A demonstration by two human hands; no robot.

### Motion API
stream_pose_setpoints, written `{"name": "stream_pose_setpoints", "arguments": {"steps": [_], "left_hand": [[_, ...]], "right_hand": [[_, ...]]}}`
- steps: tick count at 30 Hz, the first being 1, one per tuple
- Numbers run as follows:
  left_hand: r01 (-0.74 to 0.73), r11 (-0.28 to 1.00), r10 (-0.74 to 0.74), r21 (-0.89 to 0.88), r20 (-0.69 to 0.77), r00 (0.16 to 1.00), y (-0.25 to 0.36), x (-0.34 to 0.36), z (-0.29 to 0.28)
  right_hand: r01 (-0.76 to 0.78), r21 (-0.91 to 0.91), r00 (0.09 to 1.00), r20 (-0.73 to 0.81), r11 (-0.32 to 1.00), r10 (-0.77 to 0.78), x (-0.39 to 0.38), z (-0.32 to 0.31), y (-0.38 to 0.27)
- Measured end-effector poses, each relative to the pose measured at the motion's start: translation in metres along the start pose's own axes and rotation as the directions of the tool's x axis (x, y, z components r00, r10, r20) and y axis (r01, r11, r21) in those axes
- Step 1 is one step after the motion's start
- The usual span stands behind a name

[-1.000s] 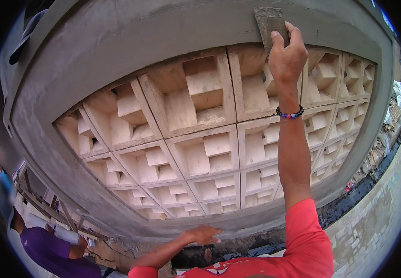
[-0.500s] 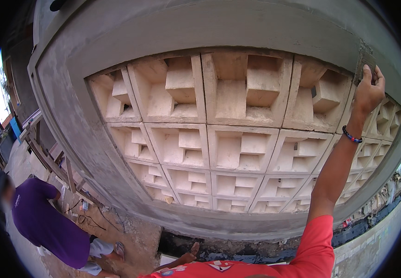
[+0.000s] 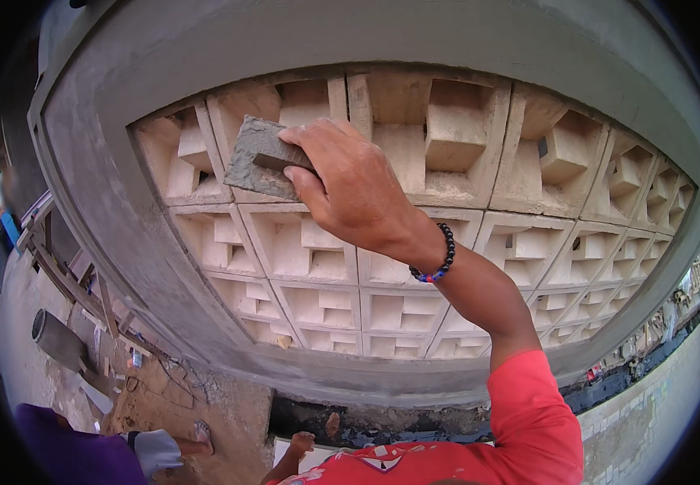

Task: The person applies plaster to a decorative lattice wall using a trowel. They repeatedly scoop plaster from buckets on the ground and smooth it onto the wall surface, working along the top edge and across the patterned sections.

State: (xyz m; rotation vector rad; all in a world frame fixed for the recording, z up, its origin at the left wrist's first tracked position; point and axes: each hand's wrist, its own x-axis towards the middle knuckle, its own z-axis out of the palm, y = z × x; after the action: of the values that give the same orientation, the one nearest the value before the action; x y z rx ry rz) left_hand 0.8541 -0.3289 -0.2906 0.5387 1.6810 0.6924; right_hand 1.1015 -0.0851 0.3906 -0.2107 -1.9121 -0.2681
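Note:
My right hand (image 3: 350, 186) is raised and shut on a grey, mortar-crusted plastering float (image 3: 257, 158). It presses the float against the upper left of a wall panel of pale cast ventilation blocks (image 3: 463, 153). A grey rendered frame (image 3: 115, 218) surrounds the panel. On my right wrist sits a dark bead bracelet (image 3: 439, 263), and a red sleeve covers my upper arm. My left hand (image 3: 301, 442) hangs low near the bottom edge, above the ground and touching nothing I can make out; its fingers are too small to read.
Another person in a purple top (image 3: 67, 457) crouches at the lower left, one sandalled foot (image 3: 202, 435) on the dirt. A grey pipe (image 3: 55, 339) and wooden planks (image 3: 67, 279) lie at the left. A dark trench (image 3: 398, 420) runs along the wall's base.
My right hand has carried the float from the panel's upper right edge across to its upper left. The view has swung with it.

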Motion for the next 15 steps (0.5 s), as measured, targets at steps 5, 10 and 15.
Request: {"name": "stream_pose_setpoints", "arguments": {"steps": [5,10,15], "left_hand": [[-0.169,0.985,0.165,-0.020,-0.133,0.977,0.006,0.016,0.022],[0.014,0.992,0.029,0.127,-0.327,0.945,-0.053,-0.027,0.023],[0.161,0.984,-0.176,-0.073,-0.468,0.866,-0.192,-0.083,0.034]], "right_hand": [[-0.558,0.631,0.823,0.340,0.539,0.455,-0.076,0.004,-0.038],[-0.836,0.517,0.342,0.752,-0.183,0.563,-0.220,0.077,-0.045],[-0.803,0.116,-0.184,0.885,-0.585,0.428,-0.375,0.144,-0.068]]}}
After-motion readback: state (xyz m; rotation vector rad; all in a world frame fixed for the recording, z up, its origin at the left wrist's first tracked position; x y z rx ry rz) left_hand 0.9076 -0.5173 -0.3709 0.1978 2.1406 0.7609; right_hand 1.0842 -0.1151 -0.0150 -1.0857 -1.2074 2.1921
